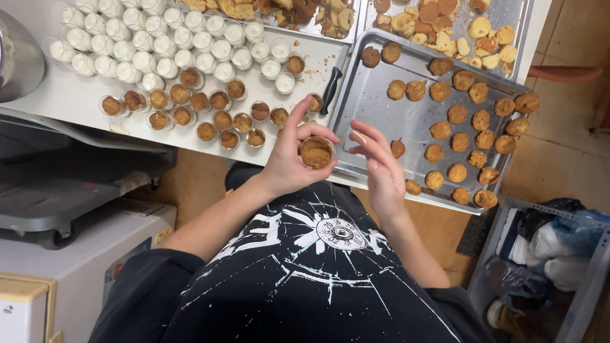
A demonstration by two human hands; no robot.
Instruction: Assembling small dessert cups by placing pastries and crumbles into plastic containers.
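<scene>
My left hand grips a small clear cup with a brown round cake piece sitting in its top. It is held just off the white table's front edge. My right hand hovers beside the cup with fingers spread and nothing in it, over the near corner of a metal tray. That tray carries several round brown cake pieces. On the table left of my hands stand several cups topped with cake, and behind them several cups with only white cream.
A black-handled knife lies between the cups and the tray. Two more trays of cake scraps sit at the back. A metal pot stands far left. White appliances are lower left; a crate of bags lower right.
</scene>
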